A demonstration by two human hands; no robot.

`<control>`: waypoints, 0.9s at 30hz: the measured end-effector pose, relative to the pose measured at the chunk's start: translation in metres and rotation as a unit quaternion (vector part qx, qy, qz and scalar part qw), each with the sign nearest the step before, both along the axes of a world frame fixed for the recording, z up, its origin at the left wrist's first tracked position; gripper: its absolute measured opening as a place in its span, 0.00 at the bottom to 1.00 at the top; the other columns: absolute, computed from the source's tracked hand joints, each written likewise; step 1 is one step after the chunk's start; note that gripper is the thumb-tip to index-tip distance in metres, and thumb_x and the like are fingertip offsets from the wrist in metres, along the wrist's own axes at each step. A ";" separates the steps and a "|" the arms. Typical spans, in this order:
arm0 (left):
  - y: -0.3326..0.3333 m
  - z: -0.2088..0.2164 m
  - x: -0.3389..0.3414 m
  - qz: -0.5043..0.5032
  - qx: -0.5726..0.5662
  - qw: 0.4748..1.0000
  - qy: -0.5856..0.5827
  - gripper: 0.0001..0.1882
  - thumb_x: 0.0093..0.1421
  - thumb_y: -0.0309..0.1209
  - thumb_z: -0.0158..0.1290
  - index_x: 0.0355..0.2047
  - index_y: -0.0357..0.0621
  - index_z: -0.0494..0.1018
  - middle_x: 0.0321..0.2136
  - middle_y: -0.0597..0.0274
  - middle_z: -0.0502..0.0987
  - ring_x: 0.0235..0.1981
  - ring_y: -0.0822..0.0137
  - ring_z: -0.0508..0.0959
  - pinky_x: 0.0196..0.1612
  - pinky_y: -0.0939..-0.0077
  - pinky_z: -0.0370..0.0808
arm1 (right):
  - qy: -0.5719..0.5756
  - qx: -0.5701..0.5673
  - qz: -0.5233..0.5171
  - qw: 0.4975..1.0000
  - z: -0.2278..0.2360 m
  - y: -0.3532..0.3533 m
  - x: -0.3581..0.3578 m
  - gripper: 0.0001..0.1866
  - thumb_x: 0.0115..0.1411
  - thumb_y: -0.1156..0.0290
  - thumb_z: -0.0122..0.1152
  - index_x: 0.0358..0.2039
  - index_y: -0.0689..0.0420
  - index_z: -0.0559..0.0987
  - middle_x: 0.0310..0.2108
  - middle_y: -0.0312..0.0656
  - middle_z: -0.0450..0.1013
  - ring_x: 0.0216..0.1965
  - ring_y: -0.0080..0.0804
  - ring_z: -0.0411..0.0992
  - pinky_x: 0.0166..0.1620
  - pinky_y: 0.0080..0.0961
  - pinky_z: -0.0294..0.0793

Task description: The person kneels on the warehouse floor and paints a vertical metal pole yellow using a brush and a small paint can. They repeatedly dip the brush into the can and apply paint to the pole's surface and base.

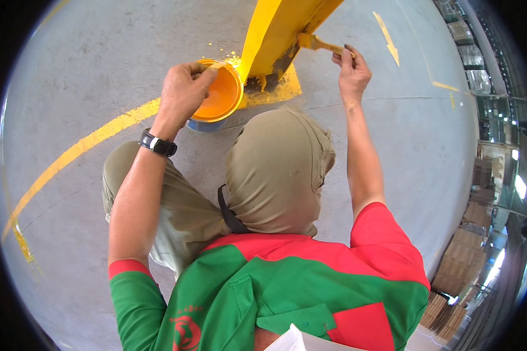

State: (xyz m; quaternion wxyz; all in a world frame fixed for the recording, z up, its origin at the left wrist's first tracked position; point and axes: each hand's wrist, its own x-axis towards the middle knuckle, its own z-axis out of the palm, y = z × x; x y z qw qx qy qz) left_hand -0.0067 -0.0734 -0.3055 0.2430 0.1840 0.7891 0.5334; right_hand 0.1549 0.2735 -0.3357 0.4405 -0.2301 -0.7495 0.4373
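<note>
- A person crouches on the grey floor (404,140), knees bent in khaki trousers (278,169), facing a yellow post (269,35)
- The right hand (352,73) is out to the side, its grip closed round the end of the handle of a paintbrush (321,43)
- The brush's bristles, thick with yellow, rest against the post's right face, above its foot, where dark patches show
- The left hand (188,93) hangs over the upper left of a paint bucket (241,96), its grip pinching a pale yellow piece (218,65); from here I can't tell whether that belongs to the bucket
- The bucket stands on the floor just left of the post's foot, orange-yellow paint (222,93) inside, and yellow drops are spattered beyond its rim
- A dark watch (158,143) sits on the left wrist, over a curved yellow stripe (82,143) on the floor
- The shirt (298,269) is green and red
- Off to the right, I see brown stacks (462,257) by the far edge of the floor
</note>
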 end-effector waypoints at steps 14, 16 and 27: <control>-0.020 -0.001 0.001 -0.012 -0.068 0.998 0.003 0.18 0.63 0.35 0.58 0.41 0.26 0.81 0.20 0.65 0.75 0.21 0.76 0.72 0.26 0.78 0.70 | -0.269 0.650 0.180 0.688 -0.025 -0.037 -0.016 0.12 0.57 0.77 0.57 0.43 0.54 0.76 0.48 0.46 0.75 0.43 0.38 0.78 0.43 0.28 0.82; -0.021 -0.003 0.001 -0.012 -0.072 0.997 0.010 0.19 0.63 0.35 0.57 0.41 0.26 0.81 0.20 0.65 0.75 0.20 0.76 0.72 0.26 0.77 0.70 | -0.291 0.632 0.231 0.680 -0.035 -0.042 -0.018 0.11 0.56 0.77 0.57 0.41 0.54 0.75 0.45 0.44 0.74 0.42 0.36 0.78 0.42 0.28 0.82; -0.020 -0.010 0.002 -0.046 -0.076 0.996 0.002 0.19 0.61 0.35 0.57 0.38 0.24 0.80 0.21 0.61 0.78 0.22 0.74 0.76 0.26 0.76 0.72 | -0.212 0.658 0.146 0.708 0.019 -0.046 -0.030 0.11 0.55 0.77 0.59 0.40 0.53 0.76 0.44 0.43 0.74 0.33 0.32 0.78 0.34 0.27 0.81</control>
